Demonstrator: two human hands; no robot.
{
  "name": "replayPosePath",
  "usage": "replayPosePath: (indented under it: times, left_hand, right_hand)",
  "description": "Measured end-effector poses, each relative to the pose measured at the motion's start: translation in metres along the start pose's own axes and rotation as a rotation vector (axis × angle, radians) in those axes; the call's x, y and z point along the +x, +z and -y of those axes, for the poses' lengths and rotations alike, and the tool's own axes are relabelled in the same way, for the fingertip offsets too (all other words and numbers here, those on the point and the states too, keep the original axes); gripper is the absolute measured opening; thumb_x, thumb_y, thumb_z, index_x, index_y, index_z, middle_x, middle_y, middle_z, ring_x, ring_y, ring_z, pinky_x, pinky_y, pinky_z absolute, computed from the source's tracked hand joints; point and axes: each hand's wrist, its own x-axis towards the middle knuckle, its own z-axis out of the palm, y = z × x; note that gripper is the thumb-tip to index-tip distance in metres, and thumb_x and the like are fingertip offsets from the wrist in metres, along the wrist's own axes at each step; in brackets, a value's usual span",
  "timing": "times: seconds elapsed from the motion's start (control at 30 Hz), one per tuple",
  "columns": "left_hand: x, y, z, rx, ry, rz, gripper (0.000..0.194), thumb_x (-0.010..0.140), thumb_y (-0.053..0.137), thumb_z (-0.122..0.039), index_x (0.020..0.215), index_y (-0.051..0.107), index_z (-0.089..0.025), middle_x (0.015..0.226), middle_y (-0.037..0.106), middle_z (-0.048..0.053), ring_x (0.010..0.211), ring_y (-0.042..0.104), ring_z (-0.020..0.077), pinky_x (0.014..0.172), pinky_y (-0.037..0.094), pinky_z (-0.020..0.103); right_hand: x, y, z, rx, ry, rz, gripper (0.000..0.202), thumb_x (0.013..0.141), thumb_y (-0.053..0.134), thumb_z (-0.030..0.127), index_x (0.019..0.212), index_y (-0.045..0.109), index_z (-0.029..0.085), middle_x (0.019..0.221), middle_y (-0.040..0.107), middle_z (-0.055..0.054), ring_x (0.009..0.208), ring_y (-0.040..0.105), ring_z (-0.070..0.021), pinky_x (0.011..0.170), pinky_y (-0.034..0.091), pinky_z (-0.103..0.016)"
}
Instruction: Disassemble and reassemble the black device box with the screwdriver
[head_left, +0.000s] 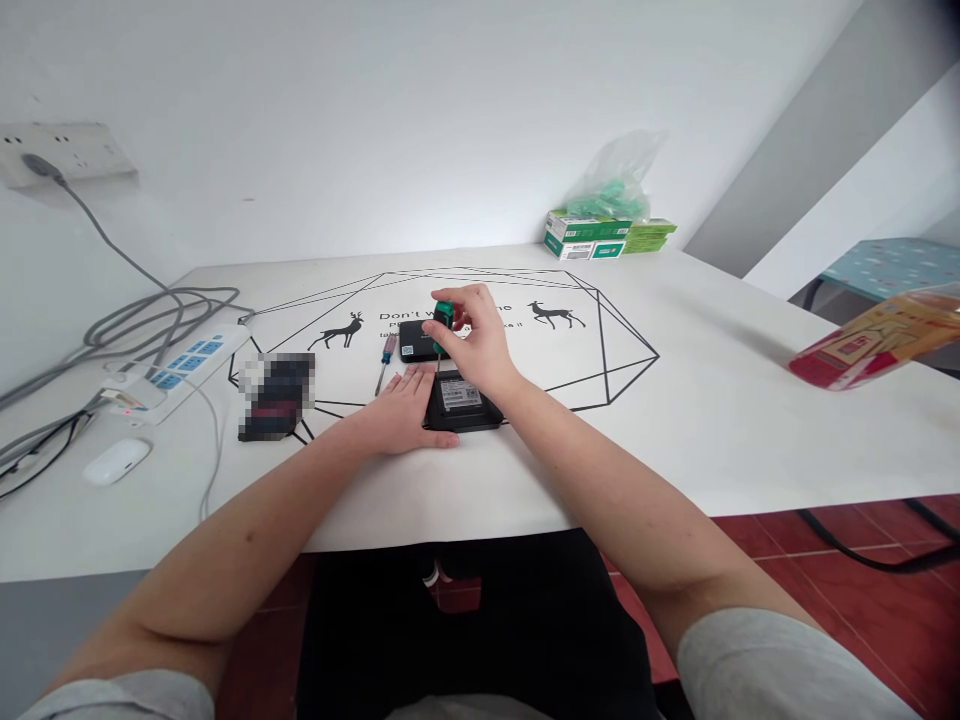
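My right hand (480, 335) is closed round the green-and-black handle of a screwdriver (443, 318). The screwdriver stands nearly upright, its tip at the far left corner of a flat black case (480, 415). A white printed label (459, 392) shows inside that case, which looks like a hard drive enclosure. My left hand (401, 412) holds the case at its left side, fingers by the far corner and thumb along the near edge. Behind lies a black flat panel (412, 340) with a small sticker, partly hidden by my right hand. A second screwdriver (386, 360) with a blue-and-red handle lies to the left.
At the left are a pixelated dark object (277, 395), a white power strip (184, 370) with grey cables (142, 305), and a white earbud case (118, 461). Green-and-white boxes (589, 235) under a plastic bag (619, 180) stand by the wall. A red-and-yellow package (870, 340) lies right.
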Motion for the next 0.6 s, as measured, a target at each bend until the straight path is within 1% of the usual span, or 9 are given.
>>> replayPosePath:
  times: [0.07,0.13,0.23,0.27,0.33,0.4,0.43,0.5,0.6]
  left_hand:
    - [0.0001,0.0007,0.0012,-0.001,0.02,-0.009,0.146,0.085,0.051,-0.1,0.179,-0.014,-0.009,0.187,-0.001,0.026,0.174,0.0,0.0494,0.139,0.014,0.063]
    - [0.0001,0.0008,0.0017,0.001,0.026,-0.01,0.146,0.085,0.05,-0.101,0.18,-0.014,-0.01,0.187,-0.001,0.026,0.174,0.0,0.0494,0.139,0.013,0.063]
    - [-0.0004,-0.0004,0.0002,0.008,0.004,0.003,0.146,0.085,0.051,-0.1,0.18,-0.012,-0.008,0.187,0.0,0.026,0.174,0.0,0.0489,0.139,0.013,0.061]
    - [-0.0005,-0.0008,-0.0006,0.01,-0.002,0.005,0.146,0.085,0.052,-0.099,0.18,-0.011,-0.007,0.187,0.0,0.026,0.174,0.0,0.0488,0.139,0.013,0.06]
    - [-0.0007,-0.0014,-0.0016,0.012,-0.004,0.002,0.146,0.085,0.053,-0.098,0.179,-0.011,-0.006,0.187,0.0,0.026,0.174,0.001,0.049,0.139,0.013,0.06]
    - [-0.0007,-0.0014,-0.0015,0.011,0.006,-0.008,0.146,0.085,0.053,-0.098,0.179,-0.012,-0.007,0.188,0.001,0.026,0.174,0.002,0.0497,0.139,0.014,0.062]
    - [-0.0007,-0.0012,-0.0012,0.012,0.012,-0.012,0.146,0.085,0.052,-0.098,0.179,-0.012,-0.008,0.188,0.001,0.026,0.174,0.003,0.0499,0.139,0.015,0.062]
    - [-0.0006,-0.0006,0.0,0.014,0.021,-0.015,0.145,0.086,0.052,-0.099,0.18,-0.013,-0.009,0.188,0.002,0.025,0.174,0.003,0.0499,0.139,0.015,0.063]
    - [-0.0002,0.0003,0.0016,0.017,0.024,-0.015,0.145,0.085,0.05,-0.101,0.18,-0.013,-0.01,0.188,0.002,0.025,0.174,0.003,0.05,0.139,0.015,0.062]
  right_hand:
    - [-0.0002,0.0001,-0.0011,0.015,0.002,-0.002,0.039,0.098,0.067,0.033,0.136,0.067,0.032,0.119,0.07,-0.007,0.105,0.067,-0.0245,0.091,0.065,-0.046]
    - [-0.0004,0.0002,-0.0014,0.052,0.01,0.014,0.041,0.1,0.058,0.029,0.14,0.065,0.032,0.126,0.073,-0.008,0.113,0.068,-0.0252,0.097,0.064,-0.047]
    - [-0.0002,0.0001,0.0001,0.086,-0.008,0.055,0.038,0.103,0.049,0.027,0.135,0.069,0.031,0.132,0.073,-0.008,0.122,0.068,-0.0262,0.105,0.061,-0.051]
    - [-0.0001,0.0001,0.0009,0.08,-0.022,0.049,0.035,0.104,0.051,0.029,0.132,0.071,0.03,0.132,0.072,-0.009,0.124,0.067,-0.0269,0.106,0.061,-0.051]
    - [0.0002,0.0004,0.0023,0.049,-0.037,0.014,0.029,0.101,0.062,0.036,0.127,0.073,0.029,0.129,0.069,-0.01,0.124,0.066,-0.0281,0.103,0.061,-0.051]
    - [0.0005,0.0008,0.0028,0.025,-0.026,-0.009,0.032,0.095,0.073,0.041,0.125,0.075,0.029,0.124,0.066,-0.01,0.118,0.065,-0.0279,0.099,0.062,-0.05]
    - [0.0005,0.001,0.0025,0.018,-0.016,-0.008,0.035,0.093,0.076,0.04,0.126,0.074,0.029,0.121,0.066,-0.009,0.114,0.066,-0.0271,0.097,0.063,-0.049]
    - [0.0004,0.0011,0.0012,0.013,0.0,0.001,0.04,0.092,0.074,0.036,0.131,0.071,0.031,0.118,0.068,-0.008,0.108,0.067,-0.0257,0.095,0.063,-0.048]
    - [0.0003,0.0011,-0.001,0.04,0.019,0.006,0.047,0.094,0.065,0.03,0.141,0.063,0.032,0.123,0.074,-0.006,0.112,0.069,-0.0262,0.099,0.062,-0.05]
